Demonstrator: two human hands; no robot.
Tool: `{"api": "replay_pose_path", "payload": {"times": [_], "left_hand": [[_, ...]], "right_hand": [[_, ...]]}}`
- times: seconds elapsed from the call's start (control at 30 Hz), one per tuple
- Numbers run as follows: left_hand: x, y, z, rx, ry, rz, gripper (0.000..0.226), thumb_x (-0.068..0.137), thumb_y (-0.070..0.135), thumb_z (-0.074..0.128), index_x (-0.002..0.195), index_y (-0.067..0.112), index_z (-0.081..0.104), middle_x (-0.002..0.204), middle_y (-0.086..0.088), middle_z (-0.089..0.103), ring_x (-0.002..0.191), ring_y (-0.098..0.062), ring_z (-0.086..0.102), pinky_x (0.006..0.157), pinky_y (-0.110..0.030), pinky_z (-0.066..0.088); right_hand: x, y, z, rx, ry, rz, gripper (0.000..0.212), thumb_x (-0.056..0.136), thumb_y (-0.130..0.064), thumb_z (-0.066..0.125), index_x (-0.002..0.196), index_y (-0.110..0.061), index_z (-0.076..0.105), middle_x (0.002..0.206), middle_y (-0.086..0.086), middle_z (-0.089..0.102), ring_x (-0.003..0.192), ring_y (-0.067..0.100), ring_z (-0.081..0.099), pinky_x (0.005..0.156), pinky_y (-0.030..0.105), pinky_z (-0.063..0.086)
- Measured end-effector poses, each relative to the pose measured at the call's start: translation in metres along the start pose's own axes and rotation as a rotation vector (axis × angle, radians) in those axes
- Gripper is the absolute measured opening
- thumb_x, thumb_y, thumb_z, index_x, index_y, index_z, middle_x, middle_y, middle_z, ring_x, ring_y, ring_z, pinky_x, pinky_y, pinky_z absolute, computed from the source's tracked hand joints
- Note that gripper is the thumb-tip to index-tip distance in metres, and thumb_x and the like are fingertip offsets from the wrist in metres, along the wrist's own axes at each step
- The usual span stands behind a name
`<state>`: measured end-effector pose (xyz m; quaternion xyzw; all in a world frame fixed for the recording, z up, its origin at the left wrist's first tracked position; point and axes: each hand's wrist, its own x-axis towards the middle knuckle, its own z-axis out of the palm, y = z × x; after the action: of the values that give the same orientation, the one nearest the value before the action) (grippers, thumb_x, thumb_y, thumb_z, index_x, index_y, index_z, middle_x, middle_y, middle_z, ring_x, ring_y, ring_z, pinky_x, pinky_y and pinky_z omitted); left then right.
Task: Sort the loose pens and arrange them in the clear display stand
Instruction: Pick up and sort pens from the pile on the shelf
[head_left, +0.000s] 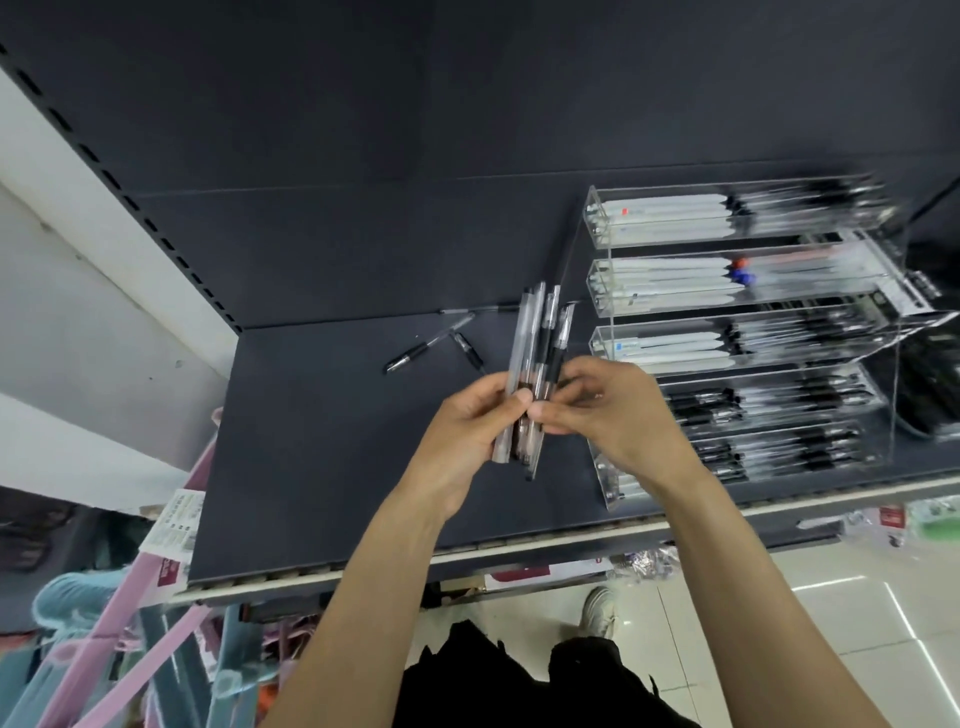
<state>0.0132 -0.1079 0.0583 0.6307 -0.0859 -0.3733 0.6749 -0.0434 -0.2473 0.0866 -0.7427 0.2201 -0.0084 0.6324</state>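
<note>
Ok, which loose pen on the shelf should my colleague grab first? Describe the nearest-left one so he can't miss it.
Start at the dark shelf, left of the clear display stand. Beyond the hands' bundle of pens lie a few loose pens; take the leftmost pen. It lies slanted, its black grip end pointing down-left, farthest from the stand.

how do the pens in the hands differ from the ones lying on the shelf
The bundle of pens is held off the shelf, gripped by the left hand and pinched by the right hand; the loose pens lie untouched on the dark shelf. The bundle is parallel; the loose pens are splayed. Both have clear barrels.
</note>
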Motion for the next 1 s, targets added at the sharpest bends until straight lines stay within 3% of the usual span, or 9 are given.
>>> {"api": "replay_pose_path", "payload": {"times": [0.1,0.2,0.37,0.5,0.57,0.73,0.83,0.93,1.0], "left_hand": [[0.005,0.007,0.007,0.031,-0.015,0.019,0.023,0.093,0.023,0.056,0.114,0.019,0.066,0.11,-0.001,0.07,0.105,-0.016,0.065,0.099,-0.038,0.048],[0.01,0.011,0.012,0.031,-0.015,0.031,0.023,0.094,0.023,0.055,0.114,0.02,0.065,0.109,0.0,0.07,0.106,-0.014,0.064,0.102,-0.04,0.045],[0.014,0.011,0.02,0.016,-0.084,0.035,0.026,0.097,0.021,0.051,0.121,0.025,0.058,0.109,-0.002,0.07,0.098,-0.017,0.069,0.087,-0.037,0.055],[0.017,0.016,0.027,0.003,-0.113,0.098,0.028,0.097,0.014,0.049,0.123,0.026,0.053,0.108,0.003,0.069,0.093,-0.019,0.07,0.081,-0.032,0.057],[0.019,0.02,0.032,-0.011,-0.117,0.114,0.028,0.098,0.013,0.048,0.123,0.026,0.052,0.112,0.004,0.067,0.091,-0.02,0.071,0.078,-0.03,0.057],[0.02,0.022,0.039,-0.088,-0.104,0.098,0.028,0.098,0.014,0.047,0.123,0.025,0.053,0.104,0.002,0.07,0.082,-0.011,0.069,0.074,-0.025,0.055],[0.018,0.021,0.043,-0.129,-0.1,0.075,0.026,0.097,0.014,0.048,0.121,0.022,0.055,0.091,0.003,0.065,0.073,-0.005,0.06,0.071,-0.023,0.053],[0.014,0.019,0.043,-0.118,-0.094,0.056,0.026,0.099,0.014,0.045,0.122,0.021,0.055,0.085,0.005,0.06,0.071,-0.005,0.055,0.067,-0.018,0.05],[0.009,0.018,0.042,-0.078,-0.096,0.057,0.028,0.1,0.014,0.043,0.124,0.022,0.055,0.084,0.007,0.059,0.071,-0.004,0.054,0.067,-0.017,0.048]], "right_hand": [[0.002,-0.01,-0.013,-0.017,0.008,-0.012,0.044,0.073,0.003,0.076,0.102,-0.018,0.049,0.076,0.016,0.066,0.067,0.02,0.07,0.062,0.017,0.055],[0.005,-0.014,-0.017,-0.01,0.01,-0.034,0.04,0.082,0.002,0.067,0.095,-0.03,0.046,0.077,0.01,0.066,0.07,0.018,0.07,0.064,0.015,0.053],[0.014,-0.012,-0.02,0.045,0.077,-0.014,0.015,0.092,-0.007,0.058,0.103,-0.013,0.05,0.077,0.008,0.062,0.065,0.017,0.066,0.068,0.029,0.059],[0.024,-0.011,-0.024,-0.147,0.16,-0.061,0.013,0.088,-0.02,0.066,0.087,-0.02,0.053,0.071,-0.002,0.066,0.053,0.009,0.06,0.06,0.03,0.055],[0.028,-0.011,-0.027,-0.236,0.197,-0.108,0.014,0.084,-0.026,0.069,0.086,-0.023,0.056,0.069,-0.008,0.065,0.059,0.006,0.055,0.064,0.025,0.047],[0.032,-0.013,-0.038,-0.259,0.2,-0.202,0.015,0.073,-0.042,0.075,0.078,-0.036,0.061,0.089,-0.003,0.063,0.085,0.019,0.058,0.082,0.041,0.049],[0.034,-0.012,-0.044,-0.269,0.128,-0.204,0.018,0.076,-0.036,0.075,0.085,-0.029,0.061,0.096,0.005,0.063,0.09,0.021,0.056,0.083,0.036,0.046],[0.035,-0.021,-0.045,-0.133,0.085,-0.184,0.03,0.081,-0.027,0.073,0.105,-0.023,0.055,0.098,-0.006,0.057,0.089,0.012,0.054,0.08,0.025,0.047],[0.039,-0.033,-0.052,-0.08,0.078,-0.256,0.038,0.086,-0.025,0.067,0.12,-0.026,0.051,0.111,-0.006,0.054,0.096,0.011,0.054,0.083,0.022,0.048]]}}
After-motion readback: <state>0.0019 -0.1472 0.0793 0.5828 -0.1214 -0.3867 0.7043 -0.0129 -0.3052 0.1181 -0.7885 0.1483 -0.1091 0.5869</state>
